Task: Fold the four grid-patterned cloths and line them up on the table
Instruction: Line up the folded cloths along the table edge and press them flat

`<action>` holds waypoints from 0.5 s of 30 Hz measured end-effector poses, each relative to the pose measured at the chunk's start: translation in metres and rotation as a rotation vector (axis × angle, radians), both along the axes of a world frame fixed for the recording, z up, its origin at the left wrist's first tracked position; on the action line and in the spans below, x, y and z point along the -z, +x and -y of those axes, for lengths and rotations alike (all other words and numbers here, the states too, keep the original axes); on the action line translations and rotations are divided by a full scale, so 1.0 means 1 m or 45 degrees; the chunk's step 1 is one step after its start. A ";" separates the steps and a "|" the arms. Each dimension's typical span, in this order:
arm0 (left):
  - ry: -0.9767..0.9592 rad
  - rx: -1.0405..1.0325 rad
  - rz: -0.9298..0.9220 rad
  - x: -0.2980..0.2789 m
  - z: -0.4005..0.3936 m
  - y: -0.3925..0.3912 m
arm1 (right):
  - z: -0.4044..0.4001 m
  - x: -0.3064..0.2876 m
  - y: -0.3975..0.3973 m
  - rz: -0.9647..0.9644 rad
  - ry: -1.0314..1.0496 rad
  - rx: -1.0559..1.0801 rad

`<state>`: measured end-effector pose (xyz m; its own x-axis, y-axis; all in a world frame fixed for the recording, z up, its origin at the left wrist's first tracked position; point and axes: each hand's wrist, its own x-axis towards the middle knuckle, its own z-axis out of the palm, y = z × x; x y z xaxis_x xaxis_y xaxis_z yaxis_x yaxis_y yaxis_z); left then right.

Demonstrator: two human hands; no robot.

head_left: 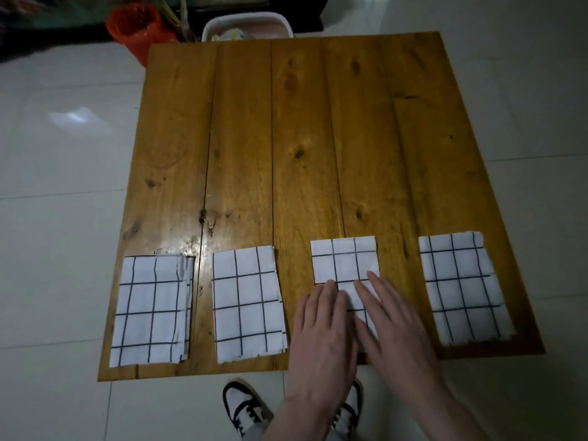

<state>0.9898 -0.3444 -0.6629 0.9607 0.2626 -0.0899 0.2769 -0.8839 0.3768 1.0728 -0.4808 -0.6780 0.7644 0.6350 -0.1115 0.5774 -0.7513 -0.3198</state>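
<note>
Both the left hand (321, 326) and right hand (393, 323) lie flat, fingers straight, on the third cloth (345, 262). Risk: sliding palms could skew it out of line.

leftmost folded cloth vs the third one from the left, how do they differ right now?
The leftmost cloth lies untouched; the third cloth has the left hand and right hand flat on its near half.
The leftmost cloth shows staggered layer edges along its right side; the third cloth's visible far part looks flush.
The leftmost cloth sits lower in the picture than the third cloth.
Both are white with a dark grid, folded, on the wooden table.
</note>
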 end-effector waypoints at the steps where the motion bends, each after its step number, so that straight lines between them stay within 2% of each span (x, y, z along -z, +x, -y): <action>1: 0.002 -0.018 -0.003 0.004 0.004 -0.001 | 0.002 0.002 0.001 0.015 -0.018 -0.030; 15: -0.011 -0.084 0.040 0.016 -0.001 -0.013 | -0.015 0.006 -0.004 0.010 -0.002 -0.050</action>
<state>0.9769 -0.3436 -0.6791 0.9437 0.3249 -0.0627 0.3225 -0.8607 0.3940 1.0689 -0.4662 -0.6840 0.7395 0.6647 -0.1064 0.6092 -0.7281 -0.3141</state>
